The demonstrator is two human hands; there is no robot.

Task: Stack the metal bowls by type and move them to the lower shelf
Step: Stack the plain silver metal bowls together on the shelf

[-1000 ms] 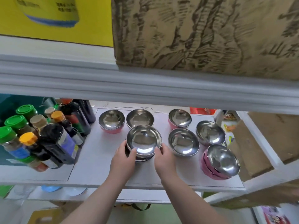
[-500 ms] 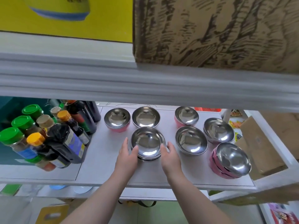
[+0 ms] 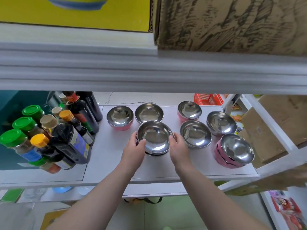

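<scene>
A stack of plain steel bowls (image 3: 155, 136) stands in the middle of the white shelf (image 3: 109, 156). My left hand (image 3: 135, 146) grips its left side and my right hand (image 3: 177, 146) grips its right side. Behind it stand a pink-sided bowl (image 3: 120, 117) and a plain steel bowl (image 3: 149, 112). To the right are another pink-sided bowl (image 3: 189, 110), two plain steel bowls (image 3: 195, 133) (image 3: 221, 123), and a stack of pink-sided bowls (image 3: 234, 151) near the shelf's right end.
Sauce bottles and green-capped jars (image 3: 49, 135) crowd the shelf's left part. A thick white upper shelf (image 3: 149, 70) carries a cardboard box (image 3: 232, 24) overhead. A lower shelf edge (image 3: 149, 190) shows below. Cardboard boxes (image 3: 265, 130) and a red basket (image 3: 207, 99) lie to the right.
Both hands have closed in on the sides of the central bowl stack; half a second ago they were slightly off it with fingers spread. The view has shifted a little.
</scene>
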